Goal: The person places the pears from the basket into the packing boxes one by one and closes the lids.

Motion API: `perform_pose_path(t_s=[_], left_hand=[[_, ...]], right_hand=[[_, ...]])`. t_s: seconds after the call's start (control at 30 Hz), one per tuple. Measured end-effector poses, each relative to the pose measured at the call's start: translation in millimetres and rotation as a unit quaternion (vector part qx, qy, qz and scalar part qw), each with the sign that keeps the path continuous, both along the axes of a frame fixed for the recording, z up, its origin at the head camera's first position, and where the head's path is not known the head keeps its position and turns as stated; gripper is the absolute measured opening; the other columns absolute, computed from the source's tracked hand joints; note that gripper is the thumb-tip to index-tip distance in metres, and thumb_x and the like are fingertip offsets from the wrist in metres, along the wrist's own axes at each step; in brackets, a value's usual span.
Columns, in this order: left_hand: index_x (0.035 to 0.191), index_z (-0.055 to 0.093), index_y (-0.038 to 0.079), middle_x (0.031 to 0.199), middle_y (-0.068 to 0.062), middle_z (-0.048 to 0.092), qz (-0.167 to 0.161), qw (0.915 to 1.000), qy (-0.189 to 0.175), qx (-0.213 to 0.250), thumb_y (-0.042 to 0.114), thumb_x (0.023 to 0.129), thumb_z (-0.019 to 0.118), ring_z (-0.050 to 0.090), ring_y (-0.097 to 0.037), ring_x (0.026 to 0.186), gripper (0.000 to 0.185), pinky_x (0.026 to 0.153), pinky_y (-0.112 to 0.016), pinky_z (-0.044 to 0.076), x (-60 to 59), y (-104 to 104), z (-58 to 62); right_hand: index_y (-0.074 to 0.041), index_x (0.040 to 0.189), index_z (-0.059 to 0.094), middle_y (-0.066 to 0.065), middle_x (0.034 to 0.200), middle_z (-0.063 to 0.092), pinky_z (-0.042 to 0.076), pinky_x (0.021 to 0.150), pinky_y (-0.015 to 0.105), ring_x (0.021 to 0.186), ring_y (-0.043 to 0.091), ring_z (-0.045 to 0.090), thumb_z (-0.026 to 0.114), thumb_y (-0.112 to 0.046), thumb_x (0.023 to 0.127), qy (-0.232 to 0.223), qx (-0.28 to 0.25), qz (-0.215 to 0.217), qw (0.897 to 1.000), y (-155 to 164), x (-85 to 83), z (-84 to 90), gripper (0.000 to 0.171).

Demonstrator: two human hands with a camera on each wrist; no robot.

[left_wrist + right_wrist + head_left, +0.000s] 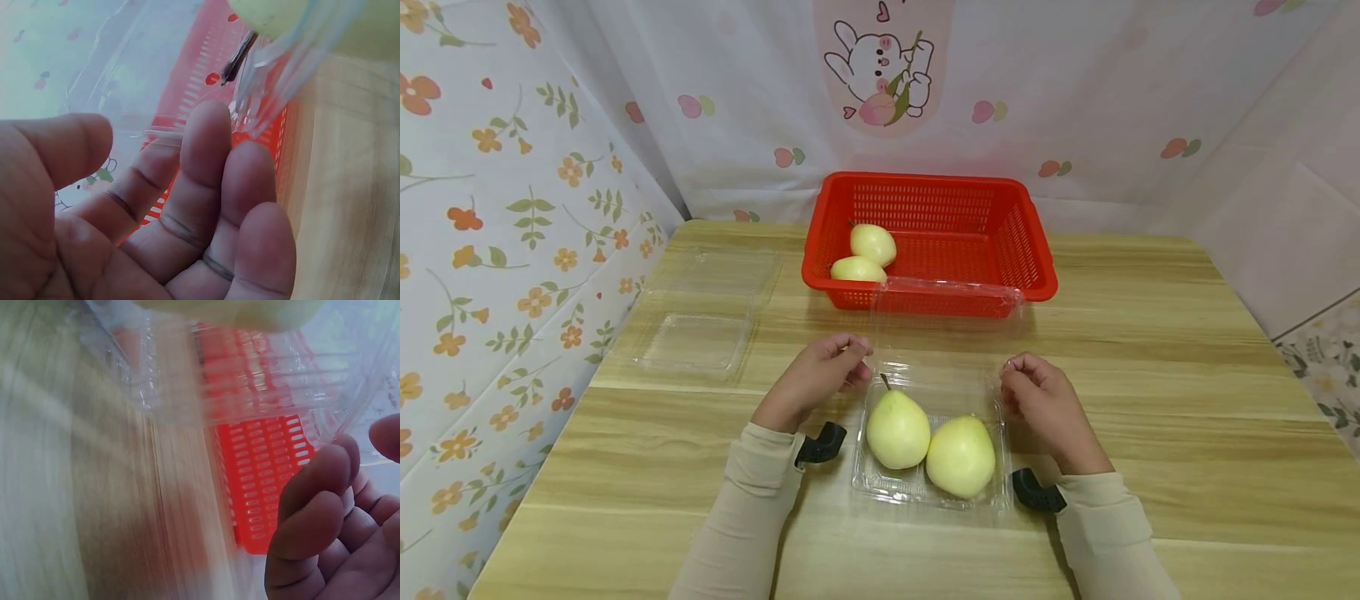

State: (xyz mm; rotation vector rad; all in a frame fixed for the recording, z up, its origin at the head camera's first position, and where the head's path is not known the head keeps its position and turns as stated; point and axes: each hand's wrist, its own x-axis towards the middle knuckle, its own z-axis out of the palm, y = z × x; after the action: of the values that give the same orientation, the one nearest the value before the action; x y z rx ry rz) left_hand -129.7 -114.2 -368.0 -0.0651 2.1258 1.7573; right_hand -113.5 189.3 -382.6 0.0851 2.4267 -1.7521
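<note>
A clear plastic clamshell box (880, 492) sits on the wooden table (1150, 400) and holds two pale green pears (897, 429) (961, 457). Its hinged lid (947, 321) stands raised behind them, in front of a red basket (928, 179). My left hand (857, 354) pinches the lid's left edge, fingers curled. My right hand (1009, 371) pinches the right edge. In the left wrist view the left hand (150, 131) has the lid edge between thumb and fingers, below a pear's stem (237, 59). The right wrist view is blurred, showing the right hand (362, 440) curled by the lid.
The red basket holds two more pears (872, 243) (857, 269) in its left end. A second, empty clear clamshell (696, 325) lies open at the table's left. Patterned cloth walls close in the back and both sides.
</note>
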Motion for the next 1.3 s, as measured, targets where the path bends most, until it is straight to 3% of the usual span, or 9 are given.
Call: perform_pose_path(t_s=[0.2, 0.47, 0.73, 0.97, 1.3], left_hand=[[0.12, 0.061, -0.001, 0.09, -0.012, 0.065, 0.003, 1.0, 0.005, -0.001, 0.029, 0.105, 0.05, 0.064, -0.025, 0.086, 0.035, 0.087, -0.042, 0.053, -2.5, -0.5, 0.2], [0.117, 0.055, -0.003, 0.092, -0.015, 0.063, -0.019, 0.9996, 0.018, 0.012, 0.026, 0.105, 0.05, 0.066, -0.028, 0.083, 0.033, 0.081, -0.043, 0.055, 1.3, 0.3, 1.8], [0.122, 0.053, -0.001, 0.098, -0.017, 0.063, -0.021, 0.9996, 0.005, 0.018, 0.027, 0.105, 0.05, 0.068, -0.027, 0.084, 0.033, 0.071, -0.037, 0.057, 3.6, -0.4, 2.8], [0.12, 0.055, 0.001, 0.103, -0.018, 0.064, -0.012, 0.9997, -0.011, 0.02, 0.027, 0.105, 0.048, 0.069, -0.028, 0.088, 0.031, 0.073, -0.037, 0.058, 1.7, -3.2, 6.4], [0.126, 0.054, 0.002, 0.106, -0.016, 0.06, 0.004, 0.9993, -0.024, 0.028, 0.043, 0.107, 0.035, 0.064, -0.025, 0.088, 0.049, 0.075, -0.037, 0.057, -5.7, -1.5, 8.5]], right_hand=[[0.007, 0.105, 0.051, 0.01, 0.078, 0.054, 0.049, 0.057, 0.03, 0.065, 0.019, 0.055, 0.038, -0.015, 0.104, -0.022, -0.017, 0.01, 1.0, -0.2, -3.9, 5.8, 0.026], [0.005, 0.107, 0.048, 0.008, 0.079, 0.053, 0.05, 0.056, 0.03, 0.065, 0.017, 0.054, 0.027, -0.039, 0.109, -0.041, -0.034, 0.023, 0.998, 0.7, -7.1, 11.1, 0.048], [0.007, 0.111, 0.046, 0.011, 0.083, 0.053, 0.052, 0.058, 0.031, 0.069, 0.018, 0.055, 0.027, -0.047, 0.107, -0.046, -0.02, 0.043, 0.998, 0.6, -9.0, 14.7, 0.057], [0.007, 0.114, 0.045, 0.012, 0.089, 0.053, 0.054, 0.061, 0.035, 0.076, 0.021, 0.056, 0.027, -0.049, 0.107, -0.049, -0.009, 0.067, 0.997, 1.8, -16.3, 19.2, 0.059], [0.007, 0.112, 0.046, 0.012, 0.094, 0.052, 0.055, 0.063, 0.036, 0.08, 0.021, 0.057, 0.018, -0.054, 0.106, -0.067, -0.025, 0.079, 0.994, 3.0, -24.2, 25.4, 0.067]])
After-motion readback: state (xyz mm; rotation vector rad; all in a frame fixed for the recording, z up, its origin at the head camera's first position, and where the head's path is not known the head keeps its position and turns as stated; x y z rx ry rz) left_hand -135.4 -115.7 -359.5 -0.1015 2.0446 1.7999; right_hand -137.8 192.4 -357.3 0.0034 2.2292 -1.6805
